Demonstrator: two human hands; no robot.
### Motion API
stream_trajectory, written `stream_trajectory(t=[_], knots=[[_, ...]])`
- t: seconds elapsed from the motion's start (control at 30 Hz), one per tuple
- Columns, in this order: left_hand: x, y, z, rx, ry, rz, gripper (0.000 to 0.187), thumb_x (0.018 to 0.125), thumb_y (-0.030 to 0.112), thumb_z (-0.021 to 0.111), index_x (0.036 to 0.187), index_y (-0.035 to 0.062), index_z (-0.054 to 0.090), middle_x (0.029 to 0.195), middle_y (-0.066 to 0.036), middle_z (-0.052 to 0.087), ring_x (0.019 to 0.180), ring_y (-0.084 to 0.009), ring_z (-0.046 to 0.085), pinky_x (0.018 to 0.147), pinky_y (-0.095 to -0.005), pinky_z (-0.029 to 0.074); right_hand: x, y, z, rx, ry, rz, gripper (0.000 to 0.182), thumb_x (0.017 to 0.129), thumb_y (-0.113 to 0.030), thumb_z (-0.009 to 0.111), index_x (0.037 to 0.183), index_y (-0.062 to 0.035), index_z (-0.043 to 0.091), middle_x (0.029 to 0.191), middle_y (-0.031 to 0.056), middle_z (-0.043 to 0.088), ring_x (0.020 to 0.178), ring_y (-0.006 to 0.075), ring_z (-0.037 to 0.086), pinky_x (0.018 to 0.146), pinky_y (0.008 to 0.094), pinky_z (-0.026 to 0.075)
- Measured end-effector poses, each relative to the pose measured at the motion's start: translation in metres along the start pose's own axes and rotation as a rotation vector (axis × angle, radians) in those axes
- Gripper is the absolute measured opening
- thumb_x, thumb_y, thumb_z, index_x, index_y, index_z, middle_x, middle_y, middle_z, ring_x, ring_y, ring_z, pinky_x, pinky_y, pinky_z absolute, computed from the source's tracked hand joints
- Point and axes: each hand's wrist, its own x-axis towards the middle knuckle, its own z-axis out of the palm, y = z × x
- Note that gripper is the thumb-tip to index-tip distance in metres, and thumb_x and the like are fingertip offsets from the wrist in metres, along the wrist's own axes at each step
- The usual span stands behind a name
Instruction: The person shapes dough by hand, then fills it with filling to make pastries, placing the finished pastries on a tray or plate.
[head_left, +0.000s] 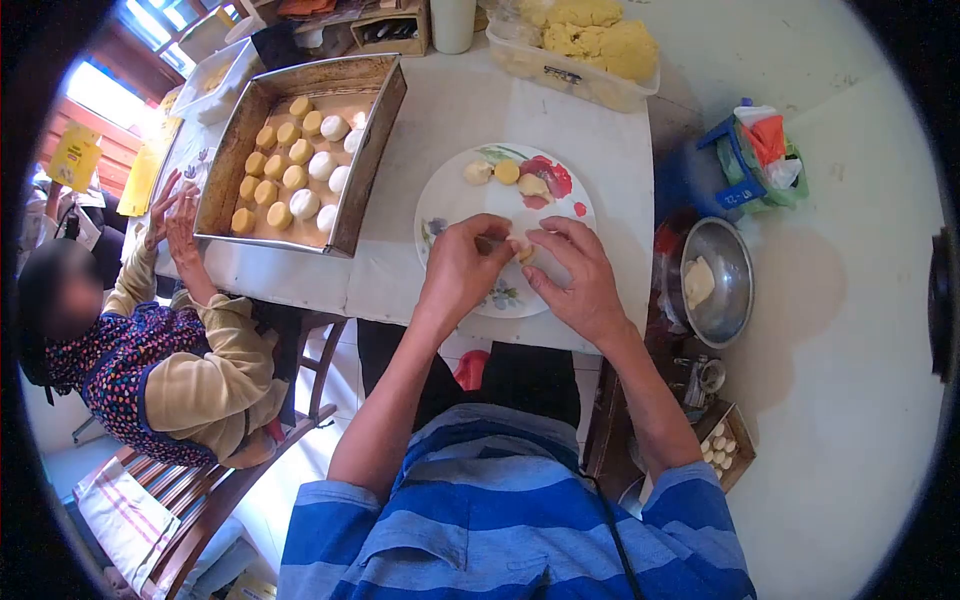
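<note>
Over a white floral plate [436, 190], my two hands meet around a small piece of pale dough [524, 254]. My left hand [462, 268] pinches its left side between thumb and fingers. From the right, the thumb and curved fingers of my right hand [585, 283] close on the same piece, and the fingers partly hide it. Toward the plate's far side lie a flattened pale dough piece [478, 173], a round yellow filling ball [507, 172] and another dough piece [533, 186].
A deep metal baking tray [372, 170] with yellow and white rounds stands left. A plastic tub [590, 88] of yellow dough [610, 48] is at the back. Right of the table are a steel bowl [738, 270] and a blue bin [695, 170]. A co-worker [190, 370] sits left.
</note>
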Motion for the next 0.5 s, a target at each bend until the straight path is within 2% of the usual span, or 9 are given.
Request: stream_trajectory(t=[0.07, 0.1, 0.17, 0.2, 0.27, 0.3, 0.37, 0.5], knots=[[-0.006, -0.008, 0.003, -0.231, 0.135, 0.049, 0.034, 0.099, 0.009, 0.07, 0.13, -0.003, 0.066, 0.11, -0.015, 0.075, 0.1, -0.0166, 0.069, 0.09, -0.0313, 0.055, 0.004, 0.0, 0.0, 0.193, -0.008, 0.11, 0.043, 0.087, -0.011, 0.078, 0.129, -0.0035, 0.069, 0.126, 0.0147, 0.064, 0.113, 0.029, 0.065, 0.101, 0.0427, 0.052], [-0.01, -0.013, 0.004, -0.228, 0.133, 0.046, 0.034, 0.099, 0.009, 0.07, 0.13, -0.003, 0.066, 0.11, -0.015, 0.075, 0.1, -0.0166, 0.069, 0.09, -0.0313, 0.055, 0.006, 0.0, 0.0, 0.196, -0.007, 0.112, 0.043, 0.087, -0.011, 0.078, 0.129, -0.0035, 0.069, 0.126, 0.0147, 0.064, 0.113, 0.029, 0.065, 0.101, 0.0427, 0.052], [-0.015, -0.021, 0.006, -0.338, 0.105, 0.062, 0.042, 0.1, 0.003, 0.065, 0.142, -0.0023, 0.057, 0.122, -0.016, 0.072, 0.108, -0.018, 0.068, 0.095, -0.0316, 0.054, 0.015, 0.001, 0.0, 0.427, -0.06, 0.352, 0.044, 0.09, -0.01, 0.077, 0.133, -0.0022, 0.065, 0.117, 0.0138, 0.068, 0.107, 0.0246, 0.068, 0.095, 0.0376, 0.056], [-0.015, -0.021, 0.006, -0.337, 0.105, 0.063, 0.042, 0.1, 0.003, 0.065, 0.142, -0.0023, 0.057, 0.122, -0.016, 0.072, 0.108, -0.018, 0.068, 0.095, -0.0316, 0.054, 0.019, 0.004, 0.001, 0.428, -0.059, 0.351, 0.044, 0.09, -0.01, 0.077, 0.133, -0.0022, 0.065, 0.117, 0.0138, 0.068, 0.107, 0.0246, 0.068, 0.095, 0.0376, 0.056], [-0.015, -0.02, 0.009, -0.339, 0.067, 0.049, 0.045, 0.1, 0.0, 0.063, 0.144, -0.0022, 0.054, 0.126, -0.016, 0.071, 0.114, -0.0189, 0.066, 0.098, -0.0318, 0.053, 0.028, 0.01, 0.002, 0.513, -0.124, 0.312, 0.045, 0.093, -0.008, 0.075, 0.136, -0.0015, 0.062, 0.11, 0.0081, 0.069, 0.101, 0.0155, 0.066, 0.092, 0.0322, 0.054], [-0.014, -0.019, 0.011, -0.34, 0.067, 0.051, 0.045, 0.1, 0.0, 0.063, 0.144, -0.0022, 0.054, 0.126, -0.016, 0.071, 0.114, -0.0189, 0.066, 0.098, -0.0318, 0.053, 0.032, 0.011, 0.001, 0.512, -0.124, 0.312, 0.045, 0.093, -0.008, 0.075, 0.136, -0.0015, 0.062, 0.11, 0.0081, 0.069, 0.101, 0.0155, 0.066, 0.092, 0.0322, 0.054], [-0.012, -0.019, 0.015, -0.376, 0.107, 0.09, 0.042, 0.098, -0.003, 0.063, 0.139, -0.0058, 0.057, 0.121, -0.02, 0.073, 0.107, -0.0231, 0.071, 0.095, -0.0338, 0.056, 0.04, 0.01, -0.002, 0.565, -0.254, 0.352, 0.044, 0.094, -0.01, 0.076, 0.135, -0.0012, 0.063, 0.106, 0.0075, 0.067, 0.098, 0.0151, 0.066, 0.091, 0.0312, 0.054], [-0.012, -0.016, 0.013, -0.366, 0.089, 0.067, 0.042, 0.098, -0.003, 0.064, 0.139, -0.0058, 0.058, 0.121, -0.019, 0.073, 0.107, -0.0235, 0.071, 0.095, -0.034, 0.056, 0.042, 0.013, 0.005, 0.552, -0.297, 0.383, 0.043, 0.094, -0.01, 0.075, 0.134, -0.0009, 0.063, 0.103, 0.0059, 0.065, 0.096, 0.0144, 0.066, 0.088, 0.0295, 0.054]])
